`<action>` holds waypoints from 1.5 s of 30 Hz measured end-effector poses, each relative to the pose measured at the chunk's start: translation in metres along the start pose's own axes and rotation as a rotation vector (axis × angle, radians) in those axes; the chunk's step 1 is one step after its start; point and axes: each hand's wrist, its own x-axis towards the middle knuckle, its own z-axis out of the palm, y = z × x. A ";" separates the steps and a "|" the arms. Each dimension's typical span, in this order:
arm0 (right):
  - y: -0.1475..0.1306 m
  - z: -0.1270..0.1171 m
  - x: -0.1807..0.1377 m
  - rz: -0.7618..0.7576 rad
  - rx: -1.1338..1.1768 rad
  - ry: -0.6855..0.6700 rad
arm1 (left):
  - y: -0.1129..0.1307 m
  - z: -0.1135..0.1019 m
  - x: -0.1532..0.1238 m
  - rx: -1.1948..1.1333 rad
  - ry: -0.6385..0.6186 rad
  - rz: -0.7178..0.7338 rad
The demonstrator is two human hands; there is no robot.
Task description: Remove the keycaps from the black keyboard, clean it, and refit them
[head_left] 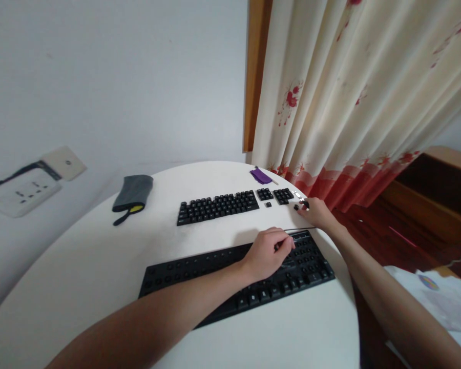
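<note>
One black keyboard (pixel 258 292) lies nearest, long axis crossing left to right, tilting away rightward, beneath the left hand (pixel 268 252), its fingers curled, contents unclear. Beyond, the right hand (pixel 318 211) is closest to loose keycaps (pixel 295 207) just left of its fingertips; whether it grips one, I cannot tell. Keycap rows (pixel 218 207) stretch leftward.

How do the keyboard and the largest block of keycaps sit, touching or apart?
Apart. The head view shows a strip of white tabletop between the keyboard and the largest keycap block.
</note>
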 end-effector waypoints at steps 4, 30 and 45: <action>0.001 0.005 -0.001 0.004 0.030 0.013 | 0.000 0.000 0.000 0.002 -0.003 -0.007; -0.005 0.003 0.001 0.049 0.005 0.049 | 0.000 0.000 0.000 0.015 -0.024 -0.017; -0.012 0.010 0.015 0.055 0.063 0.072 | 0.001 -0.001 -0.001 0.014 -0.026 -0.019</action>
